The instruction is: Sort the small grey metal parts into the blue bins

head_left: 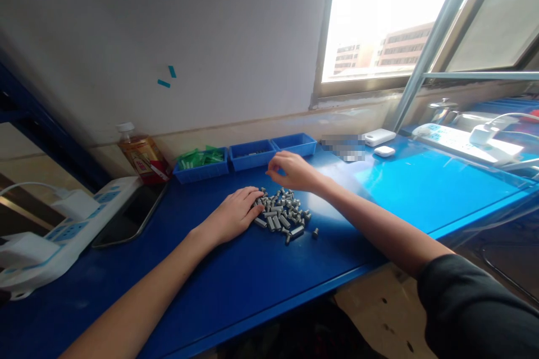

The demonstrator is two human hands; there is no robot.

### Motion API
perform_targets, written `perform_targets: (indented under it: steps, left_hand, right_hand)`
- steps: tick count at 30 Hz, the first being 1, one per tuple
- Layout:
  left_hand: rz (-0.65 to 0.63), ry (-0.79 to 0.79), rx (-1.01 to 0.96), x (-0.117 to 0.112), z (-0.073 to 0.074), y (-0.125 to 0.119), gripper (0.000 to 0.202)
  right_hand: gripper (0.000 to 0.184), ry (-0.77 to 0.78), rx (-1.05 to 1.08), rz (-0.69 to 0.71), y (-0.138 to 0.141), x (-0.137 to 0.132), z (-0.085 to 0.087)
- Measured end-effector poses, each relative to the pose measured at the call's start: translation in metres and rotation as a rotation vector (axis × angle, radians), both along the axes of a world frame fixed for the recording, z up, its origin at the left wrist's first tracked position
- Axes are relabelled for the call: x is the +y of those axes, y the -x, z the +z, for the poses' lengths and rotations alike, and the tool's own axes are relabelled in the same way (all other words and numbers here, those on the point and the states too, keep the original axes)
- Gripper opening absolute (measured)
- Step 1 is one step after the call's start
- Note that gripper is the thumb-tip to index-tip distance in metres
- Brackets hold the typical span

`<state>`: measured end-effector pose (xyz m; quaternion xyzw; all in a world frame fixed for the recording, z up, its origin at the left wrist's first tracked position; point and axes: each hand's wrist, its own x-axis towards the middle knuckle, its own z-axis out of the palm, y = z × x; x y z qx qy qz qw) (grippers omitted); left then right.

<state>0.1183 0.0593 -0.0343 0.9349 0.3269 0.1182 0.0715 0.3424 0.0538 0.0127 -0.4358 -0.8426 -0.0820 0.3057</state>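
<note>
A pile of several small grey metal cylinders point(284, 214) lies on the blue table point(261, 275). My left hand point(236, 213) rests flat beside the pile's left edge, its stretched fingers touching the nearest pieces. My right hand point(292, 171) hovers just behind the pile, fingers curled in a pinch; what it holds, if anything, is too small to make out. Three blue trays stand at the wall: the left tray point(201, 173) holds green pieces, the middle tray point(251, 161) a few grey parts, and the right tray point(296, 146) is closest to my right hand.
A white power strip point(54, 235) and a dark phone point(130, 216) lie at the left. A bottle point(141, 154) stands by the wall. White small devices point(379, 137) and another power strip point(458, 143) sit at the right under the window.
</note>
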Motion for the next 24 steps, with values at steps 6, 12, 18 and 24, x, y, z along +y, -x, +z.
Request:
perform_targets:
  steps: [6,12,18,24]
  left_hand:
    - [-0.005,0.010,-0.002,-0.001,0.002,-0.001,0.046]
    - [0.016,0.017,-0.006,-0.002,0.002,-0.001,0.048]
    - [0.018,0.013,0.010,-0.003,0.004,-0.003,0.046]
    - [0.008,0.013,-0.037,-0.001,0.000,0.000,0.042]
  right_hand:
    - [0.023,-0.433,0.311,-0.403,-0.036,0.018,0.053]
    - [0.033,0.261,-0.011,-0.293,-0.011,0.030,-0.002]
    - [0.018,0.361,-0.118,-0.097,0.029,0.024,-0.043]
    - [0.021,-0.223,0.177,0.042,0.015,0.003,0.014]
